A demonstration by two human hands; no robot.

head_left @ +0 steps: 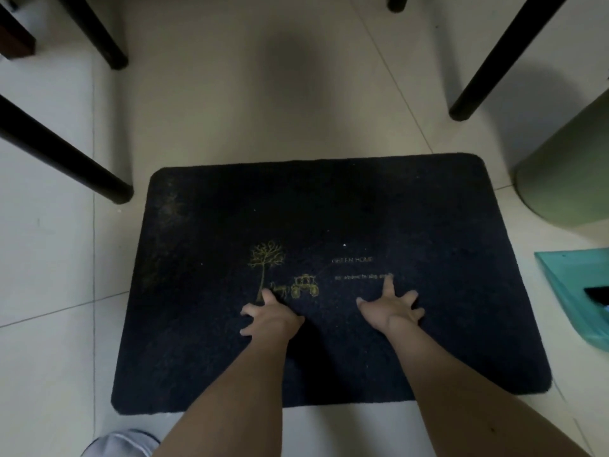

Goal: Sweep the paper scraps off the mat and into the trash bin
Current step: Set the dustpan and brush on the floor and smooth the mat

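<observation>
A dark navy mat [428,225] with a yellow tree-and-carriage print lies flat on the pale tiled floor. My left hand [272,316] rests on the mat just below the carriage print, fingers spread, holding nothing. My right hand [392,306] lies beside it to the right, also spread flat on the mat, its index finger reaching the printed text. One tiny white paper scrap [344,245] shows on the mat beyond my right hand. A green trash bin [566,169] stands off the mat's far right corner. A teal dustpan [573,291] lies on the floor right of the mat.
Black furniture legs stand around the mat: two at the left [108,183] [112,54], one at the right [468,103], one at the top [397,3]. A grey slipper [122,443] shows at the bottom left edge. A dark object [598,293] lies in the dustpan.
</observation>
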